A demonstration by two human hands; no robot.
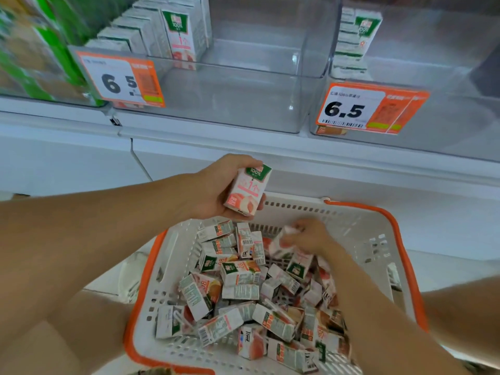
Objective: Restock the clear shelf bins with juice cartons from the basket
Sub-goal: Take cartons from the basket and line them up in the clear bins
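Note:
My left hand (pixel 216 185) holds a small pink-and-white juice carton (pixel 247 192) upright just above the far rim of the basket. A white basket with an orange rim (pixel 378 234) sits below, filled with several loose cartons (pixel 240 277) lying at all angles. My right hand (pixel 311 236) reaches into the basket's far side, its fingers closed on a blurred carton (pixel 284 239). On the shelf above, the middle clear bin (pixel 243 104) has a row of cartons (pixel 178 31) along its left side. The right clear bin (pixel 446 117) holds a short row of cartons (pixel 357 36) at its left.
Orange price tags reading 6.5 hang on the middle bin (pixel 121 79) and the right bin (pixel 370 109). Green packages (pixel 35 50) fill the bin at far left. A white shelf ledge (pixel 216 147) runs between the bins and the basket.

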